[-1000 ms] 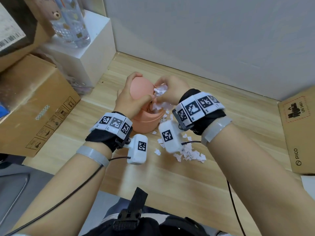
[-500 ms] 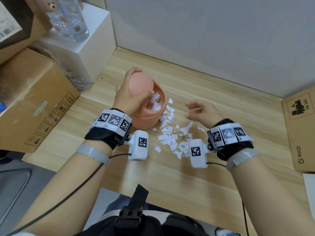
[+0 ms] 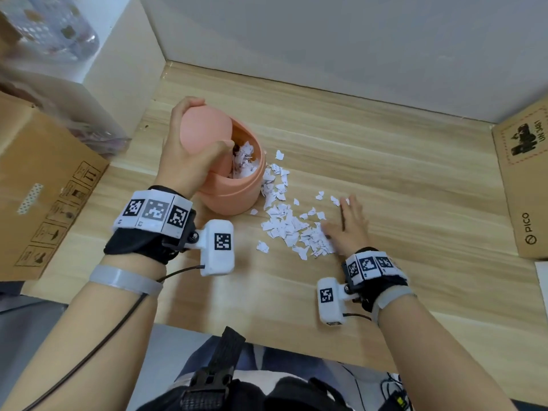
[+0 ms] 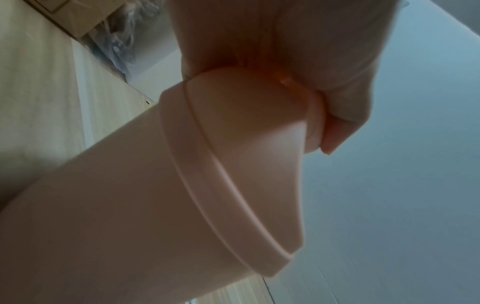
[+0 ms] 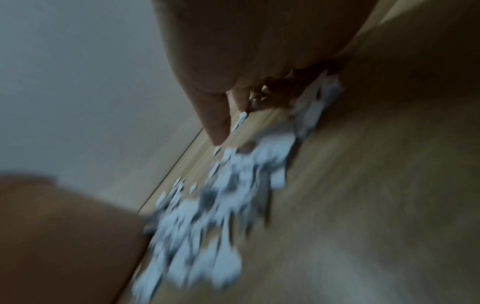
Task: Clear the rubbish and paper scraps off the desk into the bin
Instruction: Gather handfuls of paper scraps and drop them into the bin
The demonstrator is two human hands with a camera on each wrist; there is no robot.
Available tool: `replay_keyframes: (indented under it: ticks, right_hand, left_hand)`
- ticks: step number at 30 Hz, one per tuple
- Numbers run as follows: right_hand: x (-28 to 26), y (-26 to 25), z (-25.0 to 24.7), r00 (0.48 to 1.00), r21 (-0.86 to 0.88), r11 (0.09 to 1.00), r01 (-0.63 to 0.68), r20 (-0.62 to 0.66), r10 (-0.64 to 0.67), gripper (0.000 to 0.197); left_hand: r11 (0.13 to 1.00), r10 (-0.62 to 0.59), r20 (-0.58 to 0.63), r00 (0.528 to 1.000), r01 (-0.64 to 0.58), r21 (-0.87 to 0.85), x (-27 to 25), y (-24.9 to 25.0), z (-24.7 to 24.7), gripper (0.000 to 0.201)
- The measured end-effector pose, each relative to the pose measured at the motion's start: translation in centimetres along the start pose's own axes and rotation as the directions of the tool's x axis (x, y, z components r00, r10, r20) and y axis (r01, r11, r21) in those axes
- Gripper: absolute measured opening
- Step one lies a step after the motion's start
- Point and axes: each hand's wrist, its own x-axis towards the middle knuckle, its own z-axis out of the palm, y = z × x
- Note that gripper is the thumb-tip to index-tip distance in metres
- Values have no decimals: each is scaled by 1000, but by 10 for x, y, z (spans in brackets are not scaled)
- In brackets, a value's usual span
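Note:
A small pink bin (image 3: pixel 237 194) (image 4: pixel 130 205) stands on the wooden desk (image 3: pixel 385 161). My left hand (image 3: pixel 189 152) grips its swing lid (image 3: pixel 204 132) (image 4: pixel 249 115) and holds it tilted open, with white paper scraps (image 3: pixel 241 164) showing inside. More torn white scraps (image 3: pixel 293 223) (image 5: pixel 207 205) lie scattered on the desk to the right of the bin. My right hand (image 3: pixel 345 225) lies flat on the desk with straight fingers, palm down, at the right edge of that pile and touching it.
A large cardboard box (image 3: pixel 44 185) sits left of the desk and a second one marked PICO (image 3: pixel 522 185) at the right edge. A white block (image 3: pixel 124 63) stands at the back left, with a grey wall (image 3: pixel 326 40) behind the desk.
My right hand has left the bin's opening, dropped to the desk on the right and flattened beside the scrap pile. The left hand keeps holding the lid open.

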Motion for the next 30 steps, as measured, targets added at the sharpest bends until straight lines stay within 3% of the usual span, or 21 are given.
replay_keyframes:
  ticks: [3,5,7,9,12,14,18,22,24,27,30]
  right_hand:
    - [-4,-17,18,952,-19,970,243,199,-234,70]
    - [-2,-25,20,938,69,956,284,188,-292,68]
    - [5,-27,14,968,98,965,242,43,-247,69]
    - [13,-22,6,992,88,990,106,-78,-100,73]
    - [23,-20,4,998,21,998,-65,4,65,81]
    - [30,-31,14,996,-56,998,2,86,3,84]
    - [58,-76,32,957,-25,982,186,230,-175,82]
    - [96,-116,35,932,11,977,215,296,-209,72]
    - [109,-128,35,896,-20,963,268,374,-241,66]
    - [112,-131,33,760,-129,874,469,563,-325,56]
    - [99,-119,27,663,-76,840,537,654,-365,49]
  left_hand:
    - [1000,17,-9,1000,-17,17,-1,0,0,61]
    - [999,29,-16,999,-29,27,-2,1,0,62]
    - [998,35,-31,999,-34,45,-4,1,-1,63]
    - [998,31,-52,998,-28,57,-5,0,-4,64]
    - [998,18,-78,997,-13,65,-5,-3,-12,60]
    - [998,12,-81,997,-7,66,-3,-3,-17,58]
    - [997,7,-109,994,2,78,5,-1,-21,56]
    - [998,-18,-137,990,26,56,11,3,-19,57]
    - [996,-45,-133,990,54,64,14,5,-18,57]
    - [994,-68,-134,989,79,74,17,7,-18,56]
    - [994,-80,-154,985,91,61,17,6,-16,56]
